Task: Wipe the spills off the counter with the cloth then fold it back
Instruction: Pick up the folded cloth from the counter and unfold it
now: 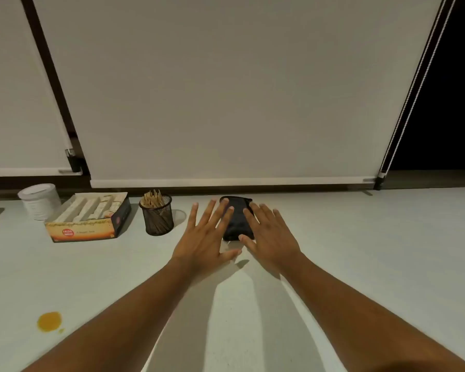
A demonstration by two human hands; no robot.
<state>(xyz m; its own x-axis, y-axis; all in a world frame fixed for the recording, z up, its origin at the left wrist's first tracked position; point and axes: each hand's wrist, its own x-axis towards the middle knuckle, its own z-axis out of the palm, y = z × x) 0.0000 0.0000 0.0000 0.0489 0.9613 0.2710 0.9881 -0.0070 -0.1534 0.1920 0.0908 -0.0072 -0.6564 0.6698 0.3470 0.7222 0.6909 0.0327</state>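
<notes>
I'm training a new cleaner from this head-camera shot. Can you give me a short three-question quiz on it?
1. True or false: the orange spill on the counter is already wiped.
2. What stands between the open box and the dark folded cloth? A) white tub B) mesh cup of sticks C) bottle
3. Which hand has fingers lying over the cloth's top?

Key:
1. False; the spill is still there at the near left.
2. B, the mesh cup.
3. Both: the left hand and the right hand lie flat and open, fingers reaching over the cloth.
</notes>
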